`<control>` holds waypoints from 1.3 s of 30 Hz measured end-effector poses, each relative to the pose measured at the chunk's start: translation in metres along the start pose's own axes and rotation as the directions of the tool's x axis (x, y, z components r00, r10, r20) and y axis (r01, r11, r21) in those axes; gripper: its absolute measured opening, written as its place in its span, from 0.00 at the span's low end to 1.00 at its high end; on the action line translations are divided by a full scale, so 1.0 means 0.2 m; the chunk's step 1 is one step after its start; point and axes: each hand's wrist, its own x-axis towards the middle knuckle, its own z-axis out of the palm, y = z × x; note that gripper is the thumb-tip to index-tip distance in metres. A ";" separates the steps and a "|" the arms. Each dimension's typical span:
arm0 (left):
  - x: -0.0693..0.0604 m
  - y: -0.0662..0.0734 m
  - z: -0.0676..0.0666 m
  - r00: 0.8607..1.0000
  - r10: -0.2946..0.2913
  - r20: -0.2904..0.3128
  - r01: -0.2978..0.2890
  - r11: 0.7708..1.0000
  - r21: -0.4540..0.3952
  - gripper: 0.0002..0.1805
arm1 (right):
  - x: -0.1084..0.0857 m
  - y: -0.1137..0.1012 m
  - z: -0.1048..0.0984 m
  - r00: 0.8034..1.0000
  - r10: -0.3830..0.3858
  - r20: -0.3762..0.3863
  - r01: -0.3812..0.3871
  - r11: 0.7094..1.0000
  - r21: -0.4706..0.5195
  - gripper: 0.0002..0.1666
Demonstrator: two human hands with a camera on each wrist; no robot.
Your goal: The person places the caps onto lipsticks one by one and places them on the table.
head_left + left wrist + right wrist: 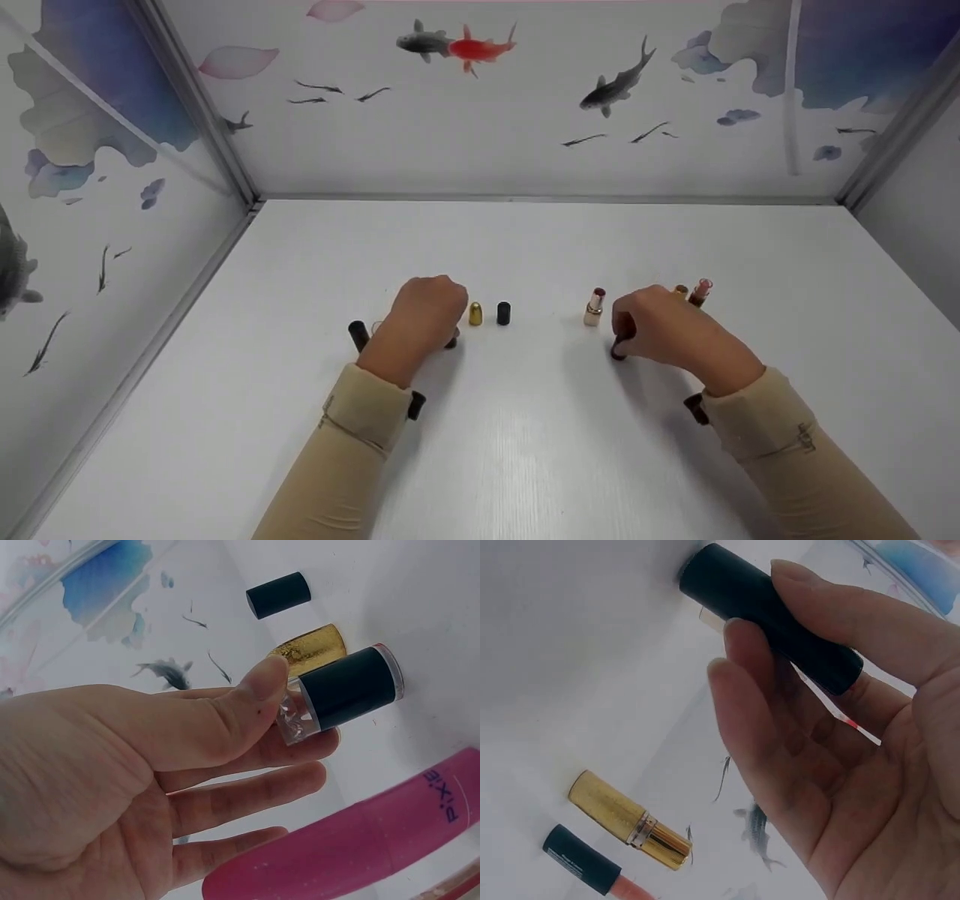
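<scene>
Black tube (754,600) part-hidden, right hand (855,799) pinching it; left hand (161,746) pinches black-and-clear piece (349,688); pink tube (345,840) cropped, left-wrist view's lower right.

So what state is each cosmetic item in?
Cream lipstick with dark-red bullet: uncapped, upright
Black lipstick with coral bullet: uncapped, upright
Shiny gold lipstick tube: outer cap off, upright
Rounded gold cap: off, upright
Short black cylindrical cap: off, upright
Pink PiXiE tube: upright
Leftmost black cylinder: partly hidden, seemingly upright
Black cylinder with clear end: pinched in left hand
Plain black cylinder: gripped in right hand
</scene>
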 end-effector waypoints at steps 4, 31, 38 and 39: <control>0.00 0.01 -0.01 1.000 0.006 -0.008 -0.006 1.000 0.000 0.10 | -0.01 0.03 0.03 1.000 0.003 -0.007 -0.003 0.996 0.093 0.12; -0.09 0.04 -0.14 0.874 0.275 -0.401 -0.432 0.817 -0.382 0.07 | -0.11 0.06 0.04 0.991 0.058 0.120 -0.092 0.950 0.300 0.10; -0.08 0.06 -0.15 0.765 0.340 -0.547 -0.603 0.676 -0.423 0.07 | -0.15 -0.01 0.01 0.999 -0.017 -0.047 0.028 0.970 0.242 0.10; -0.08 0.06 -0.16 0.746 0.344 -0.570 -0.626 0.654 -0.424 0.08 | -0.15 -0.02 0.00 0.998 -0.024 -0.066 0.038 0.973 0.227 0.10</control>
